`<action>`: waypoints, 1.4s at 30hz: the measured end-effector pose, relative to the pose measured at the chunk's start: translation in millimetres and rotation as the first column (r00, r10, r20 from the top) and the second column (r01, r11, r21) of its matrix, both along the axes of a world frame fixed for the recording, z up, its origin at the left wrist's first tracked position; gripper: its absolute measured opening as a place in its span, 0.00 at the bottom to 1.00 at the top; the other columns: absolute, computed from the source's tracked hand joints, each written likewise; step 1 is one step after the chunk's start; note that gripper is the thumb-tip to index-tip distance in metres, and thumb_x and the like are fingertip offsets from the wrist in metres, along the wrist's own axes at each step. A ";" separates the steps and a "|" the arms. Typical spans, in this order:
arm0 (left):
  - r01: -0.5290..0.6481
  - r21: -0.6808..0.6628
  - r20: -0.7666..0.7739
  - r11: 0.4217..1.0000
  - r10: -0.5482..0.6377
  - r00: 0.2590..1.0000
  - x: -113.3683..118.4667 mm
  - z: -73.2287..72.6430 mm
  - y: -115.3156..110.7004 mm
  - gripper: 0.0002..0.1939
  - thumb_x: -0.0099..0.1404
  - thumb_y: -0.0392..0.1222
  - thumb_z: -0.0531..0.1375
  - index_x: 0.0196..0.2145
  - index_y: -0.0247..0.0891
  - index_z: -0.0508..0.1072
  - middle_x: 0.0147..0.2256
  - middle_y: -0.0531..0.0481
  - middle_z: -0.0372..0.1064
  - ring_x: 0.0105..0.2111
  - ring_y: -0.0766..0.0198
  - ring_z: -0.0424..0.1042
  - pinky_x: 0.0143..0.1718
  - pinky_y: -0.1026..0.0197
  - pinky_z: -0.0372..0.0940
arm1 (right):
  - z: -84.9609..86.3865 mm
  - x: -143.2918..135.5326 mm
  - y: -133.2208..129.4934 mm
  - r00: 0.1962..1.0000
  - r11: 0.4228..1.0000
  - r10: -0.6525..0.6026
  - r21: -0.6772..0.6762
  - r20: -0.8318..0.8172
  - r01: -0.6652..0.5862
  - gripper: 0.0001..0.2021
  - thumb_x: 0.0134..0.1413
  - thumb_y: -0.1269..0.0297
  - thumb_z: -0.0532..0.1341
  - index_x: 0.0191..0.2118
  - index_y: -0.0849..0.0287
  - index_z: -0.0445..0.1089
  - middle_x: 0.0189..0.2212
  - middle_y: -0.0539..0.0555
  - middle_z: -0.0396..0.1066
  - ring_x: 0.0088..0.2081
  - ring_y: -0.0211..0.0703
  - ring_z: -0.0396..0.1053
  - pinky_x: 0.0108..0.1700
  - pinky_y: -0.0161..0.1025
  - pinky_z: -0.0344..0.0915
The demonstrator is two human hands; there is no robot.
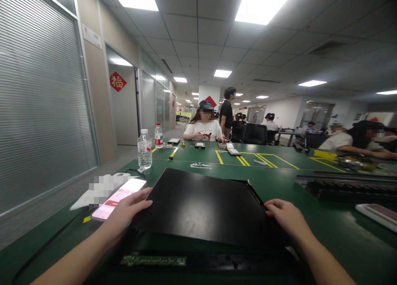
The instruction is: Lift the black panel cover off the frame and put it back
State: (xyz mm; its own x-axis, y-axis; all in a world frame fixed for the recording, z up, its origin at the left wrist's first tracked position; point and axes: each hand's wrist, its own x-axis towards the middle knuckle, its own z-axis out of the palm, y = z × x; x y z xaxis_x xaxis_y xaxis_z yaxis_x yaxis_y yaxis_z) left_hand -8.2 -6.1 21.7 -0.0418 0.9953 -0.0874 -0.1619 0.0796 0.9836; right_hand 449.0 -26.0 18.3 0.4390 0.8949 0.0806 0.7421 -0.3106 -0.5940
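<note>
A large black flat panel (pixel 198 206) lies tilted in front of me, its glossy face reflecting the ceiling light. My left hand (pixel 133 204) grips the panel's left edge, thumb on top and the other fingers partly hidden. On the opposite side, my right hand (pixel 287 216) is closed at the right edge, pinching it near a thin raised rim. Below the panel's near edge a dark frame (pixel 245 262) shows, with a narrow green circuit board (pixel 153 260) along it. What lies under the panel is hidden.
On the green table (pixel 328 219) stand two water bottles (pixel 144 149). A lit phone (pixel 119 199) lies by my left forearm. To the right are a dark slotted tray (pixel 344 190) and a white-edged device (pixel 378 214). Across the table sits a co-worker (pixel 204 130) among small parts.
</note>
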 end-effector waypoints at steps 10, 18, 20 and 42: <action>-0.037 0.075 -0.267 0.996 0.056 0.962 -3.1 -2.7 1.5 0.22 0.46 0.38 0.68 0.42 0.35 0.77 0.51 0.39 0.71 0.50 0.48 0.70 0.53 0.52 0.62 | -2.7 3.4 1.6 1.000 1.000 0.008 0.004 -0.016 -0.008 0.13 0.45 0.59 0.55 0.32 0.54 0.76 0.25 0.51 0.77 0.34 0.47 0.72 0.34 0.38 0.60; -0.052 0.113 -0.325 0.992 0.087 0.942 -3.9 -10.3 6.3 0.18 0.43 0.37 0.68 0.36 0.36 0.78 0.53 0.39 0.69 0.53 0.47 0.67 0.54 0.54 0.61 | -2.8 4.2 2.2 0.999 1.000 0.010 -0.004 -0.030 -0.010 0.13 0.44 0.58 0.55 0.32 0.54 0.76 0.25 0.51 0.77 0.34 0.47 0.72 0.34 0.38 0.60; -0.053 0.124 -0.353 0.991 0.094 0.931 -4.3 -12.7 7.6 0.17 0.42 0.37 0.68 0.34 0.36 0.78 0.55 0.38 0.67 0.54 0.46 0.66 0.55 0.53 0.60 | -3.0 4.5 2.4 0.999 1.000 0.018 -0.013 -0.034 -0.018 0.13 0.45 0.59 0.55 0.32 0.53 0.75 0.25 0.50 0.77 0.35 0.46 0.72 0.35 0.38 0.60; 0.049 0.115 -0.669 0.992 0.041 0.742 -5.7 -18.7 7.5 0.24 0.43 0.45 0.66 0.39 0.32 0.76 0.56 0.32 0.62 0.55 0.40 0.63 0.54 0.49 0.58 | -2.9 3.4 2.4 0.999 0.999 0.025 -0.021 -0.022 -0.026 0.12 0.46 0.60 0.55 0.33 0.54 0.75 0.26 0.50 0.77 0.36 0.47 0.73 0.37 0.39 0.60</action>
